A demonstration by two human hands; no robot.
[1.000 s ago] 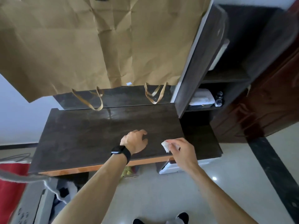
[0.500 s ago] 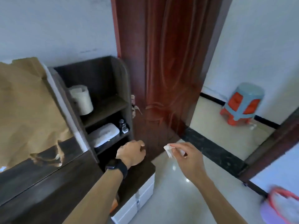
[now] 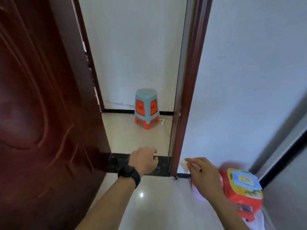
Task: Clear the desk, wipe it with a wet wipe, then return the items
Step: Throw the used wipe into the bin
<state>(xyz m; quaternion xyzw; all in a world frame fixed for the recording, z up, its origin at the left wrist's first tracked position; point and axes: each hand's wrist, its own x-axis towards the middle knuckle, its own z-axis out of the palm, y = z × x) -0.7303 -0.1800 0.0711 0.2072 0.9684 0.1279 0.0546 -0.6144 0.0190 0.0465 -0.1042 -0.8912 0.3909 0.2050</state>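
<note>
**Wipe in right hand, facing the doorway**

Right hand [image 3: 203, 175] is closed on the wipe [image 3: 184, 165]: fingertips pinch it, and a small white crumpled bit sticks out to the left of the fingers. Hand is held in the air, palm down, low right of frame, in front of the white wall [image 3: 249, 80] and just right of the door frame [image 3: 191, 80].

Left hand [image 3: 144, 161] holds nothing visible; fingers curl loosely inward, a narrow half-fist, back of hand up. Black watch [image 3: 129, 175] on that wrist. Hand hovers over the dark threshold strip [image 3: 116, 163] w/ forearm running down to bottom centre. The two hands are near each other but apart, door frame base showing between them.

Just behind and right of the right hand: a red stool [image 3: 242, 193] w/ a yellow-and-blue printed top, blurred. Something pale purple sits under the hand's edge, too blurred to name.

Left side of frame is filled by the dark red-brown door [image 3: 41, 113], standing open. Through the doorway, further off: glossy pale floor [image 3: 132, 133], white wall w/ black skirting, and a light blue stool [image 3: 146, 108] w/ orange panels and feet, upright against that wall. A white plug or cable end lies just right of its feet.

Worktop not in view.
</note>
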